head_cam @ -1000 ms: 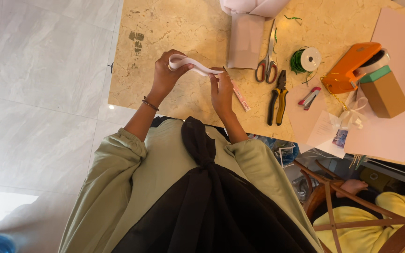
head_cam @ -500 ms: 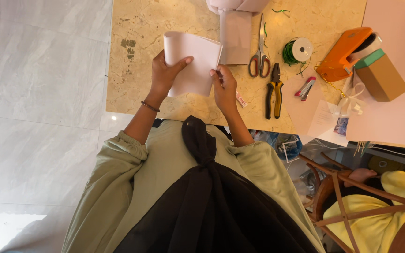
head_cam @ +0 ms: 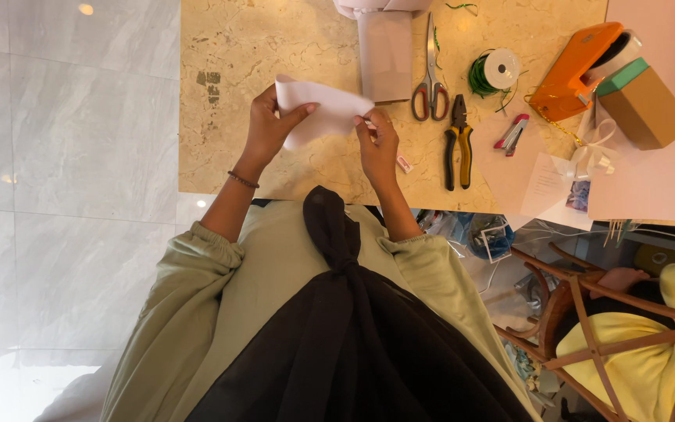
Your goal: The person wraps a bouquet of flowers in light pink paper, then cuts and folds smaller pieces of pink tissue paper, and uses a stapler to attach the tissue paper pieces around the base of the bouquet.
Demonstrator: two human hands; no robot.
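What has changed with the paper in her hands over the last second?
A second ago the pale paper was pinched into a narrow folded strip between both hands. It then opened into a wide sheet, and now it curves in a loose bend, with the left hand gripping one end and the right hand the other. The scissors, pliers and green spool lie as before.
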